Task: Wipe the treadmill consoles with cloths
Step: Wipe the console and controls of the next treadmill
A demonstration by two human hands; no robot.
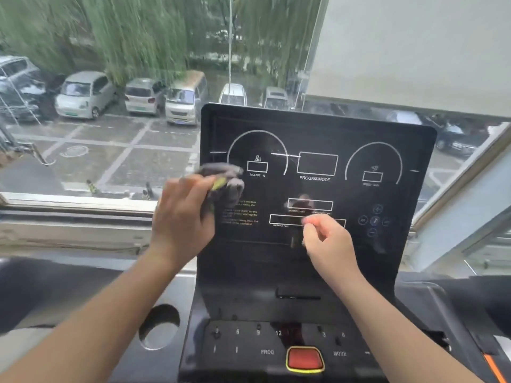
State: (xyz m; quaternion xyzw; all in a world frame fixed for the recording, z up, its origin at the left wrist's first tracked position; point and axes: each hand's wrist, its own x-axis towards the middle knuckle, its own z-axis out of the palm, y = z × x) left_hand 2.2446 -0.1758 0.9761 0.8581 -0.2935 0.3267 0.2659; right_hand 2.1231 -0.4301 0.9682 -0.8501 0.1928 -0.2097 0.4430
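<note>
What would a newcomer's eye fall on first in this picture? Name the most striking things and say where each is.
The tall black console panel fills the centre, standing before a window over parked cars. At its left edge the left hand grips a blurred grey cloth against it, while the right hand, fingers curled, is raised before its lower middle. A red button sits at the bottom centre.

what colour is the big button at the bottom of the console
The button is red with a yellow rim; head view.
</note>
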